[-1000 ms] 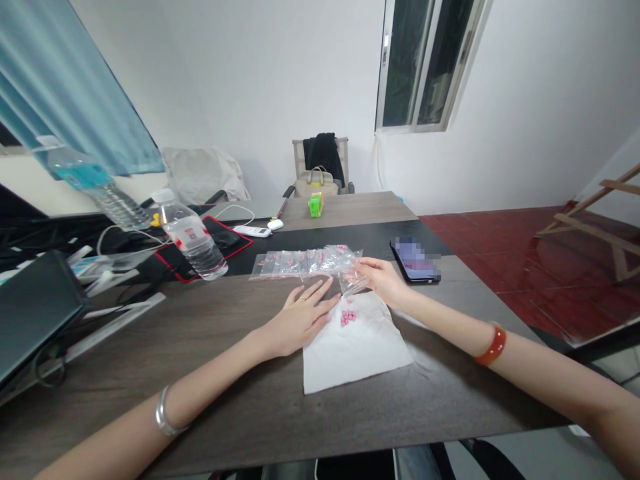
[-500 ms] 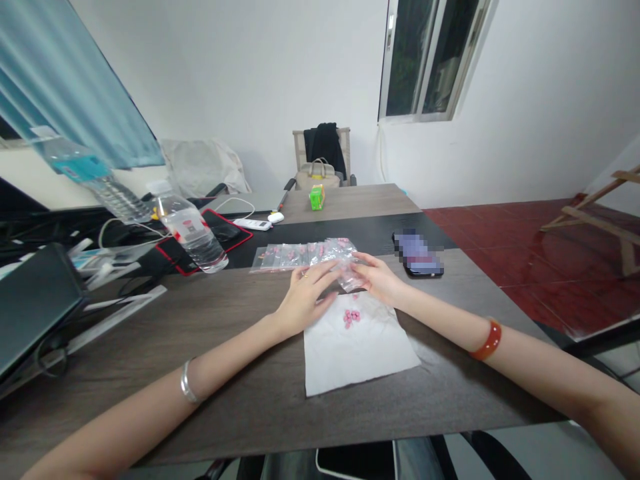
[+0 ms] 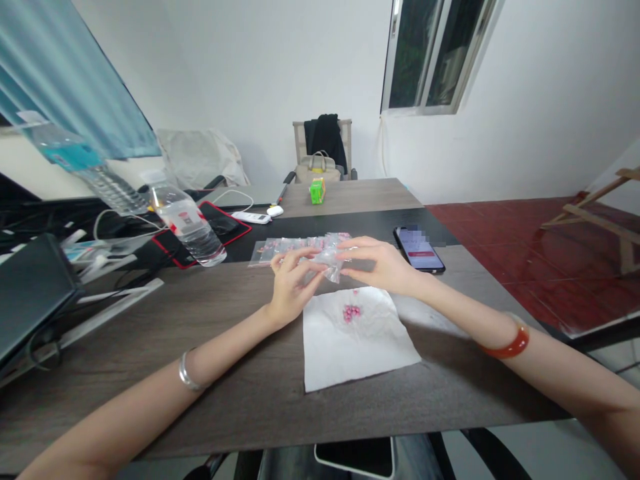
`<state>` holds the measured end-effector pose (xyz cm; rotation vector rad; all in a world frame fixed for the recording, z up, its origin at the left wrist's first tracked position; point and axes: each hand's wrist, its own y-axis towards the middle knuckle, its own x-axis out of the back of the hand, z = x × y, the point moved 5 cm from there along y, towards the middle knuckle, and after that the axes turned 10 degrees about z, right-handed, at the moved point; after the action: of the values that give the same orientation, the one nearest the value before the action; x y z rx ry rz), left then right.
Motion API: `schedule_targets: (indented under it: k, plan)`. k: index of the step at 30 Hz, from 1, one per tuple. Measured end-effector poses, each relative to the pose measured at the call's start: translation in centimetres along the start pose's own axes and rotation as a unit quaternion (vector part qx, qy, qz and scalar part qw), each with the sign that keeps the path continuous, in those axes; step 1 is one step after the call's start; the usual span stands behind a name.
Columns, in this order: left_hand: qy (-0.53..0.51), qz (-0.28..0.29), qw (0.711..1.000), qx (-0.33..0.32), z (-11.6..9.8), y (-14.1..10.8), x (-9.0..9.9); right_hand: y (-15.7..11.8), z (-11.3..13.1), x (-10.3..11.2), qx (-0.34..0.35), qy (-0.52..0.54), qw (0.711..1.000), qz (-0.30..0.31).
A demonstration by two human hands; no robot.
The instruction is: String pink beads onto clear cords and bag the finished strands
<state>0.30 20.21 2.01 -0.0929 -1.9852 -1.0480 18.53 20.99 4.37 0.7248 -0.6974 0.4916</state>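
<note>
Between my two hands is a small clear plastic bag (image 3: pixel 331 259), lifted just above the far edge of a white paper sheet (image 3: pixel 360 357). My left hand (image 3: pixel 294 280) pinches the bag's left side. From the right, the fingers of my right hand (image 3: pixel 377 265) close on its other side. Several small pink pellets (image 3: pixel 351 313) lie in a cluster on the paper, with one more near its far edge. Behind my hands a row of clear bags (image 3: pixel 270 250) holding pink pieces lies overlapped on the table, partly covered by my fingers.
A phone (image 3: pixel 420 250) lies to the right of my right hand. Two water bottles (image 3: pixel 187 223) and a dark laptop (image 3: pixel 35 300) are at the left. Farther off are a white remote (image 3: pixel 251 218) and a green box (image 3: pixel 317 191).
Both hands have moved slightly left and up, raising the clear bag off the paper's far edge. My right hand has turned, with its fingers now pointing left. The pink pellets stay put.
</note>
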Motion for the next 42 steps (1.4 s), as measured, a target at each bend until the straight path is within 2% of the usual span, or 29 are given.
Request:
schedule_targets:
  k: [3,6,8,11,14,17,20,24,30,34,42]
  plan:
    - [-0.009,0.019,1.0,-0.016,-0.1,0.0,-0.5,-0.1,0.2,-0.4,0.015,-0.112,0.993,0.02]
    - [0.022,0.025,0.999,-0.026,0.0,-0.1,-0.9,-0.3,0.3,-0.7,0.024,-0.139,0.99,-0.006]
    - [0.066,0.005,0.997,-0.028,-0.1,-0.1,-0.9,-0.5,0.1,-0.8,0.005,-0.104,0.994,-0.039]
    - [0.13,-0.025,0.99,-0.044,-0.7,-0.1,-0.7,-0.7,-1.1,-1.7,-0.084,0.003,0.995,-0.061]
    - [0.149,-0.005,0.985,-0.083,-1.5,-0.2,-0.9,-0.7,-2.2,-3.1,-0.14,0.147,0.978,-0.045]
    - [0.144,0.026,0.984,-0.103,-1.8,-0.4,-1.1,-0.7,-2.6,-4.2,-0.144,0.272,0.951,-0.033]
    - [0.141,0.044,0.984,-0.097,-1.3,-0.6,-1.4,-0.7,-2.8,-4.9,-0.152,0.339,0.928,-0.012]
    - [0.131,0.063,0.985,-0.092,-0.9,-0.6,-1.5,-1.0,-2.5,-4.9,-0.168,0.351,0.921,-0.004]
    - [0.074,0.082,0.987,-0.116,-1.7,-0.6,-1.2,-1.0,-1.9,-4.7,-0.186,0.344,0.92,-0.018]
    - [0.042,0.087,0.99,-0.107,-1.6,-0.6,-1.2,-0.9,-2.0,-4.7,-0.188,0.34,0.921,-0.009]
    - [0.022,0.048,0.99,-0.128,-1.5,-0.7,-0.9,-0.7,-2.2,-5.2,-0.157,0.419,0.894,0.03]
